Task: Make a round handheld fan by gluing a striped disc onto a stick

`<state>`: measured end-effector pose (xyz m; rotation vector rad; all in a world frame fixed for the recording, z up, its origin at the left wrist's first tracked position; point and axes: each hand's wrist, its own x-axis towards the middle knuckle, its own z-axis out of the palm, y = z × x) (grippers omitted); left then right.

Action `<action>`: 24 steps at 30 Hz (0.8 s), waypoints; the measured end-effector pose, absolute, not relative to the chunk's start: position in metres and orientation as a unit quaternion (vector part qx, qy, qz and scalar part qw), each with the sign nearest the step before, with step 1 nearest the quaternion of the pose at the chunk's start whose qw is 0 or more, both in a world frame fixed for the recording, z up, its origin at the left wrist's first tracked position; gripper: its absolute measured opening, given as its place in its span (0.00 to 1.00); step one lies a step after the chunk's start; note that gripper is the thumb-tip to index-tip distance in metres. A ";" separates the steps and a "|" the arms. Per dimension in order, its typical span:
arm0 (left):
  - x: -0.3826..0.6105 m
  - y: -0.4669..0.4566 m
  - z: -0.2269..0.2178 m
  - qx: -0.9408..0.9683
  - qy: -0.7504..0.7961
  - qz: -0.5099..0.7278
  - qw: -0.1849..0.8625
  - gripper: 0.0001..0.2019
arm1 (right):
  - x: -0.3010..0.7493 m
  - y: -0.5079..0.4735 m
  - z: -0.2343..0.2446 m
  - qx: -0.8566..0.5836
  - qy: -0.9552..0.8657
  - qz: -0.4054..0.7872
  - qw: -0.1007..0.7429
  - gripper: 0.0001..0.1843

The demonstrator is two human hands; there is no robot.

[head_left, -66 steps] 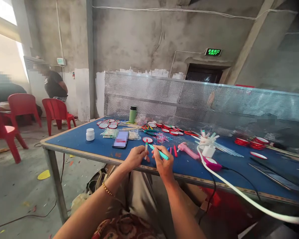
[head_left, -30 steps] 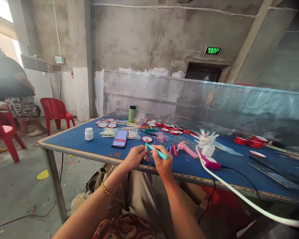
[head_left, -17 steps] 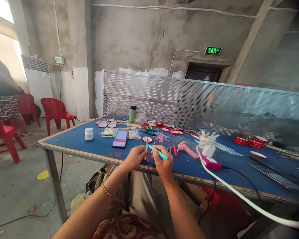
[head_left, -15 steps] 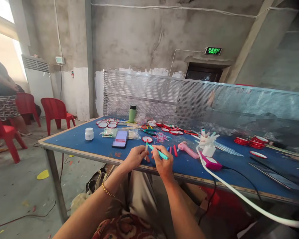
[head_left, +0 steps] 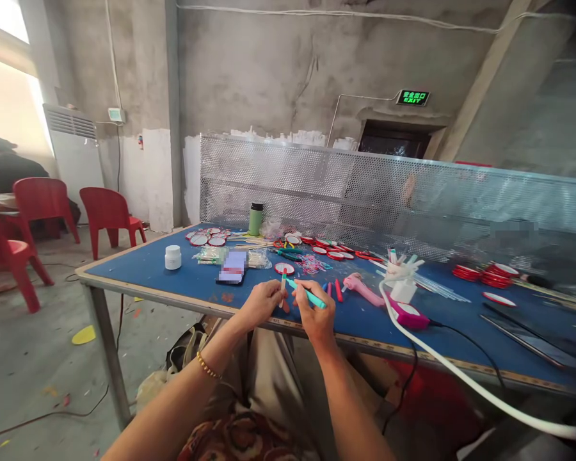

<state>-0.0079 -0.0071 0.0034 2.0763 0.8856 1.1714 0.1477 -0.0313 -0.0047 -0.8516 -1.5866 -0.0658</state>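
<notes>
My left hand (head_left: 262, 303) is closed around a small upright stick with a red tip (head_left: 283, 283), held just above the near edge of the blue table (head_left: 139, 269). My right hand (head_left: 317, 314) is closed on a teal pen (head_left: 307, 294), whose tip points at that stick. Both hands nearly touch each other. A round red-rimmed disc (head_left: 284, 268) lies on the table just beyond them, with a phone (head_left: 233, 267) to its left.
A pink tool (head_left: 362, 288), red and purple pens (head_left: 336, 290), a white jar (head_left: 173, 257), a green bottle (head_left: 255, 219) and several red-rimmed discs (head_left: 484, 275) lie on the table. A white cable (head_left: 461, 378) runs off right. Perforated metal screen (head_left: 365, 192) behind; red chairs (head_left: 108, 214) and a seated person (head_left: 9, 169) at left.
My hands have stayed in the same place with the stick and pen. The person who stood and walked at the far left has gone; another person now sits there.
</notes>
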 end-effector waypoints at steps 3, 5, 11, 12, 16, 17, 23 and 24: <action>-0.008 -0.008 0.004 0.781 0.335 0.440 0.289 0.12 | 0.147 -0.031 -0.004 -0.366 -0.696 -0.032 0.617 0.10; -0.008 -0.009 0.005 0.783 0.336 0.440 0.285 0.13 | 0.147 -0.031 -0.003 -0.366 -0.700 -0.035 0.613 0.10; -0.008 -0.011 0.006 0.784 0.336 0.436 0.286 0.13 | 0.147 -0.033 -0.002 -0.373 -0.701 -0.039 0.606 0.11; -0.008 -0.011 0.006 0.784 0.337 0.436 0.285 0.13 | 0.147 -0.033 -0.002 -0.373 -0.700 -0.040 0.608 0.11; -0.008 -0.011 0.006 0.783 0.341 0.434 0.287 0.13 | 0.146 -0.034 -0.002 -0.373 -0.694 -0.043 0.614 0.11; -0.008 -0.011 0.006 0.782 0.340 0.435 0.289 0.13 | 0.146 -0.034 -0.002 -0.373 -0.694 -0.042 0.614 0.11; -0.008 -0.011 0.006 0.780 0.338 0.436 0.296 0.12 | 0.146 -0.032 -0.003 -0.367 -0.699 -0.041 0.613 0.10; -0.008 -0.011 0.006 0.779 0.338 0.435 0.299 0.12 | 0.147 -0.031 -0.003 -0.366 -0.699 -0.042 0.613 0.11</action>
